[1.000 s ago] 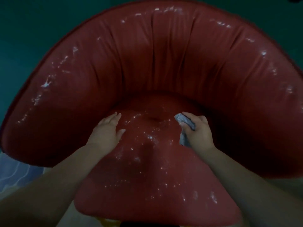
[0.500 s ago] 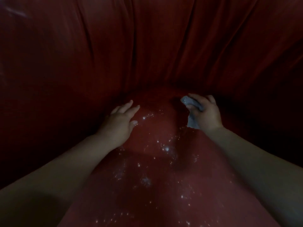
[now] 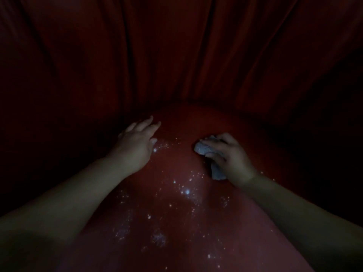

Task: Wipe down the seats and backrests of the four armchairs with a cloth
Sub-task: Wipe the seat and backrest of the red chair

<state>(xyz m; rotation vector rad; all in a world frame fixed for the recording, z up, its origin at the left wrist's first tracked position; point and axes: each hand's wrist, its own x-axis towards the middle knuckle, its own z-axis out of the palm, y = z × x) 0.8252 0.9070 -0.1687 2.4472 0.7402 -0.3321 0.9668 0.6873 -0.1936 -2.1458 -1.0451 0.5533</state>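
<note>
Two hands on the red seat [image 3: 176, 222], apart: left hand [image 3: 135, 148] flat, fingers straight; right hand [image 3: 229, 160] grips crumpled grey cloth [image 3: 204, 149] near the dark backrest [image 3: 176, 55].

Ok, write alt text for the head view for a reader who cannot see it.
The right hand grips a crumpled grey cloth against the speckled seat of a dark red leather-like armchair. The left hand rests open on the seat beside it, fingers pointing toward the pleated backrest, which fills the dim upper frame.
</note>
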